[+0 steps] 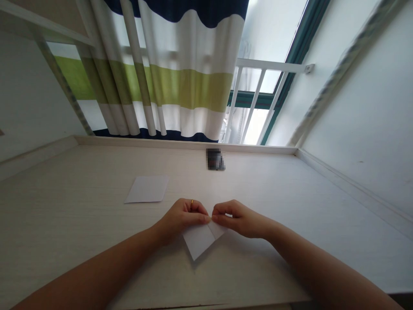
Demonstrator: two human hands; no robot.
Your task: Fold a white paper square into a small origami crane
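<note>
A white sheet of paper (199, 243) with a crease hangs between my two hands, just above the pale table. Its lower corner points toward me, and its upper edge is partly hidden by my fingers. My left hand (190, 214) wears a gold ring and pinches the paper's top between thumb and fingers. Close beside it, my right hand (235, 218) pinches the same paper, the fingertips of both hands nearly meeting. Farther off to the left, a flat white sheet (147, 189) lies on the table, touched by neither hand.
The pale wooden table (80, 224) has a raised rim at the back. A small dark pixelated object (215, 159) lies near that rim. Behind it hang striped curtains (187, 90) beside a window with white railings (253, 103). White walls stand on both sides.
</note>
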